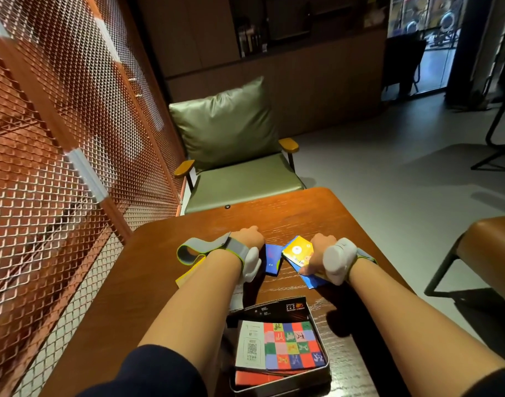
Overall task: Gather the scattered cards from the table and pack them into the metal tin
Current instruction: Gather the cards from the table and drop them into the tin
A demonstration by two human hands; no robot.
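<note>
Blue and yellow cards (298, 250) lie in a loose heap in the middle of the wooden table (302, 213). My right hand (320, 253) is closed on the right part of that heap, thumb pressed on a blue card. My left hand (249, 237) rests knuckles-up to the left of a blue card (272, 260); its fingers are hidden, so whether it holds anything does not show. A yellow card (188, 275) sticks out under my left forearm. The open metal tin (325, 381) sits near me with a colourful checkered booklet (288, 345) inside.
A green armchair (239, 167) stands across the table. A copper mesh screen (59, 138) runs along the left side. A brown seat (489, 247) is at the right. The tin's dark lid (277, 308) lies just beyond the tin.
</note>
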